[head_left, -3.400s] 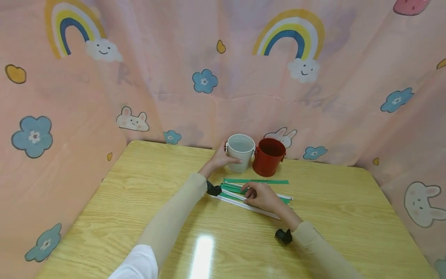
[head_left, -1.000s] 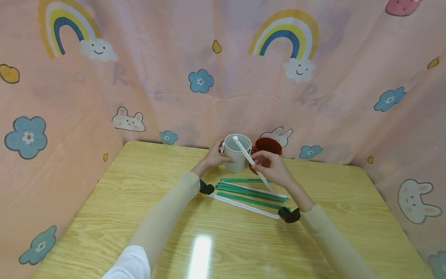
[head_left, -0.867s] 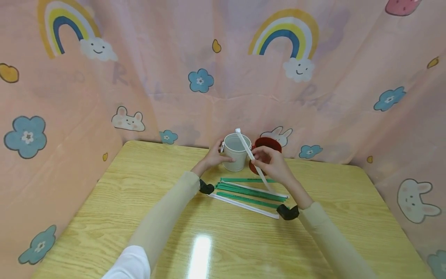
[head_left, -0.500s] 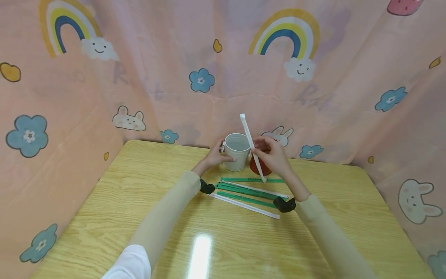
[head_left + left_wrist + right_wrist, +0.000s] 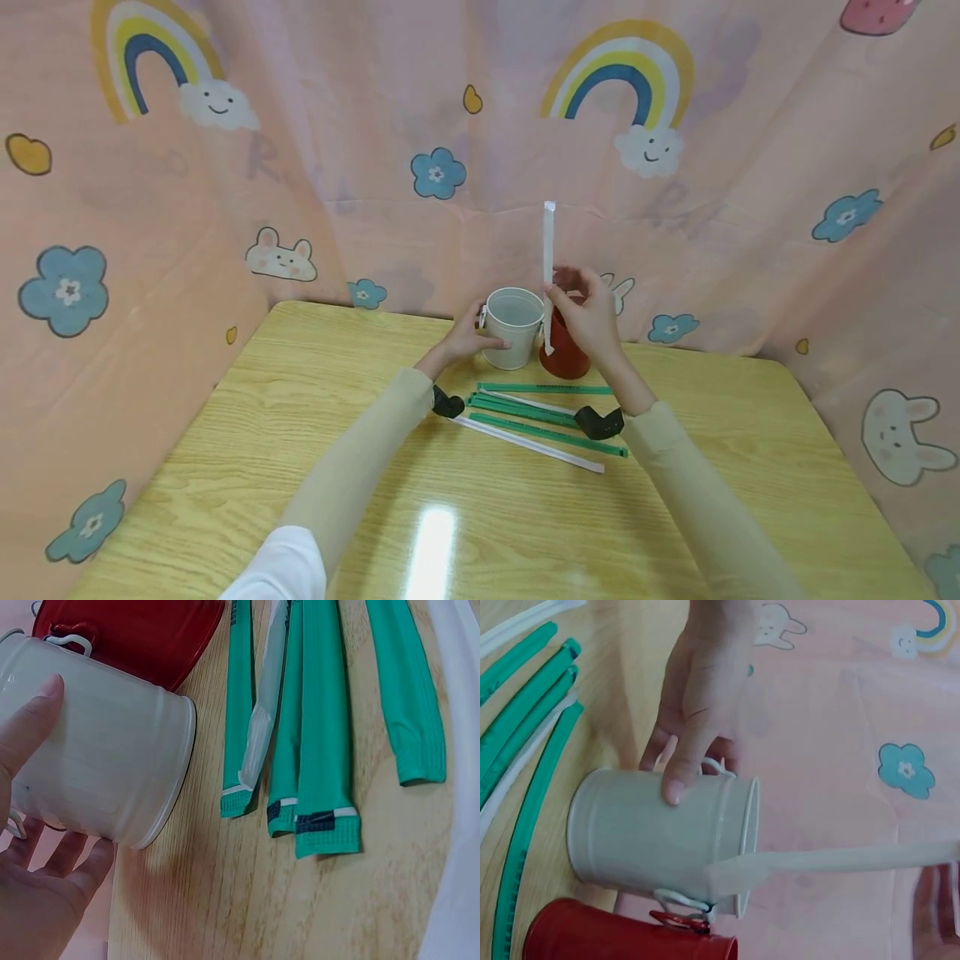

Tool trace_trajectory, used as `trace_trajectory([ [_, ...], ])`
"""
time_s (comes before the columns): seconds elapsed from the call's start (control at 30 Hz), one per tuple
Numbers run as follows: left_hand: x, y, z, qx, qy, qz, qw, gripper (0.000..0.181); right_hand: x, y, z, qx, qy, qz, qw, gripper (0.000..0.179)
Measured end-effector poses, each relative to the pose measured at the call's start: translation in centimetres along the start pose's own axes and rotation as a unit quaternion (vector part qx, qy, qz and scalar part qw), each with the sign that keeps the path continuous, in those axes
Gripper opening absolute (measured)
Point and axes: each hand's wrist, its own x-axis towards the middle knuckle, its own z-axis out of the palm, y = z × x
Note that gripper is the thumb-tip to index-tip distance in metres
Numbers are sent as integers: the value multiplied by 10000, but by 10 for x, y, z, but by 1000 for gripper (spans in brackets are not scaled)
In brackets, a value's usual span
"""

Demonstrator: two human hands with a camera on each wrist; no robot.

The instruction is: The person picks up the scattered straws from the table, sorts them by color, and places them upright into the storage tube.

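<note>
Pink curtain (image 5: 360, 167) printed with rainbows, flowers and rabbits hangs behind the wood-grain table (image 5: 247, 417). On my head view, the left hand (image 5: 465, 337) grips a white bucket (image 5: 521, 350), thumb on its near wall and fingers around the side; it stands upright just beside a red bucket (image 5: 564, 358). I see the right hand (image 5: 591, 312) pinching 1 white stick (image 5: 549, 242) between thumb and fingers, nearly upright in front of the red bucket's edge; I cannot tell whether its lower end touches either bucket. Nearer the head camera, 4 green sticks (image 5: 326, 735) and 2 more white sticks (image 5: 532, 445) lie on the table, some overlapping.
</note>
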Motion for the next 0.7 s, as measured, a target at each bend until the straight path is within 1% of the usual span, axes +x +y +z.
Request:
trace_trajectory([
  [0.07,0,0,0,15,-10,15,10000,83,0,-6,2,302,305,-34,9991,32],
  [0.17,0,1,1,67,-9,-3,10000,85,1,-8,5,660,745,-154,9949,32],
  [0.27,-1,2,1,132,-7,-54,9999,87,3,-6,7,896,1036,-322,9900,32],
  [0.37,-1,2,2,114,10,-130,9999,87,6,-1,10,1175,1128,-558,9851,32],
  [0.47,0,3,2,99,26,-154,9998,87,7,7,12,1293,1111,-701,9829,30],
  [0.6,-1,3,1,118,10,-137,9998,85,6,16,15,1221,1128,-650,9839,27],
  [0.7,-2,4,-1,117,-12,-127,9999,84,4,21,16,1197,1250,-585,9832,25],
])
